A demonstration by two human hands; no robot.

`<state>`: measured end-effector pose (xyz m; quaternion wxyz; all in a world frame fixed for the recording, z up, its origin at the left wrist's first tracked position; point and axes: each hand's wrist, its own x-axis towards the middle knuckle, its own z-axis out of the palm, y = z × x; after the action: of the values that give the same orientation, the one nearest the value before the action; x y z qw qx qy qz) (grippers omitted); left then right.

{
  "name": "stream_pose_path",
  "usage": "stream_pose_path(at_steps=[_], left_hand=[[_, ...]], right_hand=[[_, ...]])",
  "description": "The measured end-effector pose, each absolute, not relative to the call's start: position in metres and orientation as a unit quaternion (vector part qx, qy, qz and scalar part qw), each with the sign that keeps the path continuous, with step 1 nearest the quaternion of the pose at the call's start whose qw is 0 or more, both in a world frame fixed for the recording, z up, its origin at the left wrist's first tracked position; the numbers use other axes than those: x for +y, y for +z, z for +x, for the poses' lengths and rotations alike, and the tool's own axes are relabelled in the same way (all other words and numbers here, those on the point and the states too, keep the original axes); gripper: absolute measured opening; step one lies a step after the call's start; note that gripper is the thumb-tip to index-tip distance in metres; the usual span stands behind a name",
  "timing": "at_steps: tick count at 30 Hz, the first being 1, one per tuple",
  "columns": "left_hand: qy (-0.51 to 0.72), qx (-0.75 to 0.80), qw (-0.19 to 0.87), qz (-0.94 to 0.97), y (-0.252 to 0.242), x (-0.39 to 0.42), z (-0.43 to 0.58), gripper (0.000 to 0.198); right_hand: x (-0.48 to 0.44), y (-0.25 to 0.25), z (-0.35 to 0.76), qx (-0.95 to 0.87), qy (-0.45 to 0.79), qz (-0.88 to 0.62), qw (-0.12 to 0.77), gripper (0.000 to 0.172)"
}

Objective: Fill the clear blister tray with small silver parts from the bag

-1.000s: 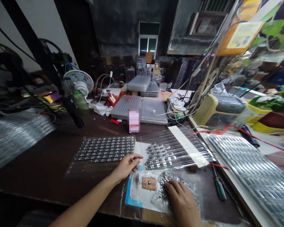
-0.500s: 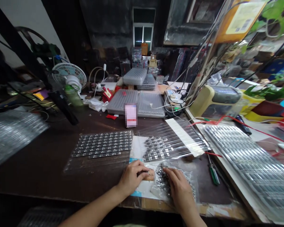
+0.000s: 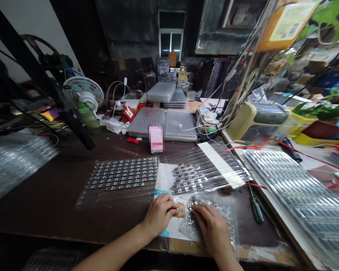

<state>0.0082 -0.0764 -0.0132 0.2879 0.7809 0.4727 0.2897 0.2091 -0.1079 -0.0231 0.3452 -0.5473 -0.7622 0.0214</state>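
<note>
Right grip (image 3: 209,226) curled shut on the clear bag of metal parts (image 3: 190,220), long axis toward the worktop's (image 3: 45,188) front edge; left grip (image 3: 159,214) closed just beside it at the tan pad (image 3: 180,210), hold unclear.

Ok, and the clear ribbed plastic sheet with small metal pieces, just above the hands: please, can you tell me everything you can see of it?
The clear ribbed plastic sheet is a glossy, transparent, flat-lying piece with long parallel grooves, set at a slant on the dark table. Small silver metal pieces sit in rows on its left part, and a white paper strip lies across its right part. Its left edge meets a white paper sheet. The left hand and right hand are just below it, apparently not touching it.
</note>
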Motion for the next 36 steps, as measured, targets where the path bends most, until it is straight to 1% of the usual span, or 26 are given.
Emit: stream_pose_path(at_steps=[4,7,9,16,18,22,24,25,26,28,31,34,36], left_hand=[[0.389,0.478,0.354,0.703,-0.016,-0.066,0.002,0.012],[0.45,0.476,0.37,0.659,-0.017,-0.059,-0.005,0.011],[0.46,0.471,0.371,0.655,-0.019,-0.057,-0.008,0.011],[0.446,0.473,0.379,0.659,-0.021,-0.059,-0.007,0.012],[0.442,0.474,0.383,0.658,-0.021,-0.058,-0.007,0.014],[0.437,0.478,0.385,0.657,-0.021,-0.059,-0.008,0.016],[0.432,0.482,0.387,0.656,-0.022,-0.059,-0.008,0.017],[0.43,0.485,0.389,0.655,-0.022,-0.059,-0.007,0.018],[0.427,0.488,0.39,0.653,-0.021,-0.059,-0.007,0.018],[0.423,0.495,0.393,0.65,-0.019,-0.057,-0.007,0.018],[0.422,0.502,0.387,0.649,-0.012,-0.052,-0.003,0.016],[0.418,0.5,0.38,0.657,-0.004,-0.048,0.005,0.013],[0.406,0.488,0.374,0.676,-0.001,-0.051,0.012,0.011]], right_hand=[[-0.104,-0.021,0.187,-0.755,0.035,-0.561,0.338,0.021],[-0.102,-0.023,0.171,-0.758,0.043,-0.567,0.32,0.016],[-0.102,-0.025,0.166,-0.755,0.047,-0.572,0.317,0.01],[-0.102,-0.028,0.164,-0.767,0.029,-0.576,0.282,0.016],[-0.102,-0.029,0.175,-0.785,0.0,-0.561,0.263,0.024],[-0.11,-0.033,0.215,-0.833,-0.103,-0.506,0.2,0.048],[-0.117,-0.036,0.233,-0.846,-0.139,-0.49,0.159,0.055],[-0.12,-0.037,0.24,-0.849,-0.148,-0.486,0.146,0.057],[-0.122,-0.039,0.244,-0.851,-0.152,-0.482,0.143,0.056],[-0.125,-0.041,0.247,-0.847,-0.148,-0.482,0.167,0.049],[-0.123,-0.04,0.239,-0.831,-0.109,-0.496,0.227,0.034],[-0.117,-0.036,0.228,-0.807,-0.062,-0.529,0.254,0.022],[-0.114,-0.034,0.223,-0.791,-0.058,-0.548,0.267,0.018]])
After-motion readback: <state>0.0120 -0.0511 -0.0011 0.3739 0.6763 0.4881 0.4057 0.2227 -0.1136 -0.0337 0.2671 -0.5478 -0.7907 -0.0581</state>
